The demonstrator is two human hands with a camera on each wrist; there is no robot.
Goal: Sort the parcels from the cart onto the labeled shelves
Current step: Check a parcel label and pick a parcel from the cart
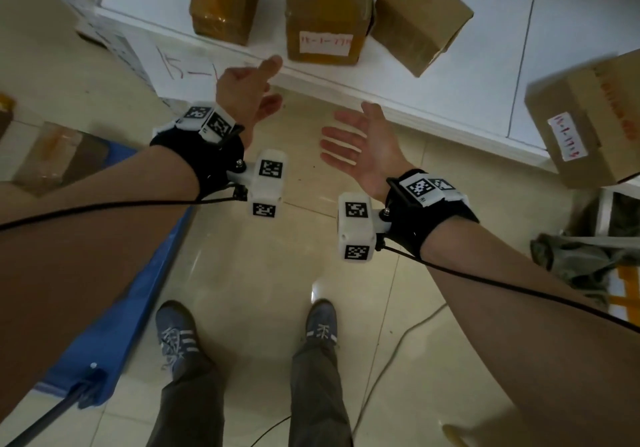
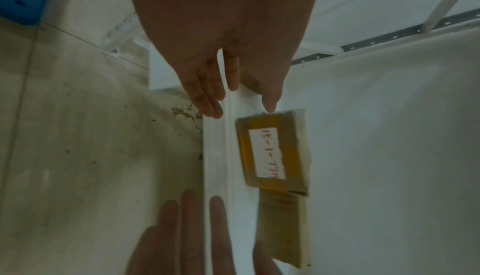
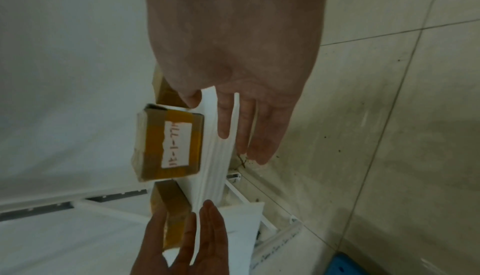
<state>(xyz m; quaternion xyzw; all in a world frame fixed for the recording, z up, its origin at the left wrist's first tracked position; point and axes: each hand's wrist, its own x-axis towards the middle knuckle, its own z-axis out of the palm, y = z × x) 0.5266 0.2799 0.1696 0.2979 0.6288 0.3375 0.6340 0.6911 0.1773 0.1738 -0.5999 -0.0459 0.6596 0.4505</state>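
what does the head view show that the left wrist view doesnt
Only the head view shows the person's shoes, the parcel at the far right with its own label, and the left-hand taped parcel on the white shelf. Only the left wrist view shows the perforated metal rail behind the shelf. Both show the left hand, the right hand, both empty with straight fingers, the labelled parcel and the blue cart.

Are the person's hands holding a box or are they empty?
Empty. The left hand and right hand are open, apart from the labeled box on the shelf.
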